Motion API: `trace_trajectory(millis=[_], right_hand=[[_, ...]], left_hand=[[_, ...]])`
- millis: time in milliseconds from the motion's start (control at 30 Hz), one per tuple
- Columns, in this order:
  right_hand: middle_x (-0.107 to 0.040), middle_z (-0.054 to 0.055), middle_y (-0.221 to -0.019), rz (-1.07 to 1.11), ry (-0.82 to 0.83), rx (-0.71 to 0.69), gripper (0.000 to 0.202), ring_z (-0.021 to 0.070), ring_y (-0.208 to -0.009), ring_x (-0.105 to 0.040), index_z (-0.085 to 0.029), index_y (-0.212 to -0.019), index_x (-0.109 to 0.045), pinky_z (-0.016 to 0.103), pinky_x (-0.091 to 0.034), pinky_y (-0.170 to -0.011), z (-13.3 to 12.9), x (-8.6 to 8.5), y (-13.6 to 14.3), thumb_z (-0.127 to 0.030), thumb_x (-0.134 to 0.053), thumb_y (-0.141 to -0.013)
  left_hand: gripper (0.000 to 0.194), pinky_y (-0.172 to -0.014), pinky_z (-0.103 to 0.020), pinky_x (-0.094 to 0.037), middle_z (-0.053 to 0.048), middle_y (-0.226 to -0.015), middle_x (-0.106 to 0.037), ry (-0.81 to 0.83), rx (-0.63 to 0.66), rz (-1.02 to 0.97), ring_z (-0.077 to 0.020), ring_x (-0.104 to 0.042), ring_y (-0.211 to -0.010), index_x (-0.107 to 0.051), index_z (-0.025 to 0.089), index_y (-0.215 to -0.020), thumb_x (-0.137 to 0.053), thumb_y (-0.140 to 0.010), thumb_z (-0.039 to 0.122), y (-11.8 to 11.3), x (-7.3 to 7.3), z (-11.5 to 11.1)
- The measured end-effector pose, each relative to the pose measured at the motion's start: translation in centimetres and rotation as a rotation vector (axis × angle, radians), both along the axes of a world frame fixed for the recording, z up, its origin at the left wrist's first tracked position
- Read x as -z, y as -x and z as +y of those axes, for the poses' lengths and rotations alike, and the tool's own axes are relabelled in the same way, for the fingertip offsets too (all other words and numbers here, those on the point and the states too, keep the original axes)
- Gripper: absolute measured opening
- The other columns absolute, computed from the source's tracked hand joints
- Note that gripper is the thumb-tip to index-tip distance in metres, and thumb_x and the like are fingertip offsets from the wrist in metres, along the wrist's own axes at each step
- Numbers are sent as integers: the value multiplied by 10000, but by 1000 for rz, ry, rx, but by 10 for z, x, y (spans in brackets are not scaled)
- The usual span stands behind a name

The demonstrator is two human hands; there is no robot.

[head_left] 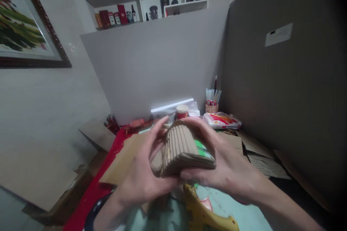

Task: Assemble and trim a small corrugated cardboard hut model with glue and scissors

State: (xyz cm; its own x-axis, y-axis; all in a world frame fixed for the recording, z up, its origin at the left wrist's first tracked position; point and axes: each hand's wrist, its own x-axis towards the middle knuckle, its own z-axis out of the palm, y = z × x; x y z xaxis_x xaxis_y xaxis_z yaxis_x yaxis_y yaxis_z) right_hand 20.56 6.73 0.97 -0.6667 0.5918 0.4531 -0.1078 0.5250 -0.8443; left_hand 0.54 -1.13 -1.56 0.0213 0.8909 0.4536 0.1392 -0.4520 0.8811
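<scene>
Between my two hands is a small corrugated cardboard piece (pixel 182 139), with a ridged curved top and a flat layered edge along its near side. My left hand (pixel 146 166) grips its left side, thumb underneath and fingers reaching up behind. On the right, my right hand (pixel 217 151) has its thumb along the near lower edge and its fingers curled over the far top. Below the hands a yellow glue gun (pixel 206 213) lies on the pale green work surface (pixel 230 202). What the fingertips touch at the back is hidden.
Flat cardboard (pixel 121 158) covers the left of the table over a red cloth (pixel 89 187). Behind stand a paper cup (pixel 182 110), a pen holder with scissors (pixel 211 106) and a red-white packet (pixel 222 120). More cardboard (pixel 267 164) lies right. Grey panels (pixel 162 65) enclose the back.
</scene>
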Motion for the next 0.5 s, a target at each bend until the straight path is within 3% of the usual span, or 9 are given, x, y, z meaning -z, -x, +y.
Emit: trace_trajectory(millis=[200, 333, 500], right_hand=[[-467, 22, -1519, -90, -169, -27, 902, 267, -1362, -489, -335, -1550, -368, 388, -420, -1135, 7, 2, -12, -400, -862, -798], [-518, -2, -1477, -58, -256, -18, 804, 224, -1311, -546, -342, -1477, -457, 307, -462, -1076, 8, 2, -14, -372, -888, -799], [-570, -17, -1400, -25, -217, -62, 795, 196, -1243, -600, -337, -1418, -502, 273, -488, -1033, 9, 0, -12, -282, -924, -747]], left_hand=[[1090, -1162, -350, -449, -1, -1525, -521, -48, -89, 179, -278, -533, -1382, -397, 439, -1546, -950, -646, 167, -3, -3, -3], [1094, -1158, -412, -460, 12, -1474, -550, -56, -164, 287, -287, -557, -1341, -370, 495, -1541, -953, -652, 238, -2, -6, -6], [1101, -1204, -529, -392, 9, -1502, -523, -57, -181, 331, -332, -544, -1348, -373, 529, -1532, -951, -645, 229, -1, -7, -12]])
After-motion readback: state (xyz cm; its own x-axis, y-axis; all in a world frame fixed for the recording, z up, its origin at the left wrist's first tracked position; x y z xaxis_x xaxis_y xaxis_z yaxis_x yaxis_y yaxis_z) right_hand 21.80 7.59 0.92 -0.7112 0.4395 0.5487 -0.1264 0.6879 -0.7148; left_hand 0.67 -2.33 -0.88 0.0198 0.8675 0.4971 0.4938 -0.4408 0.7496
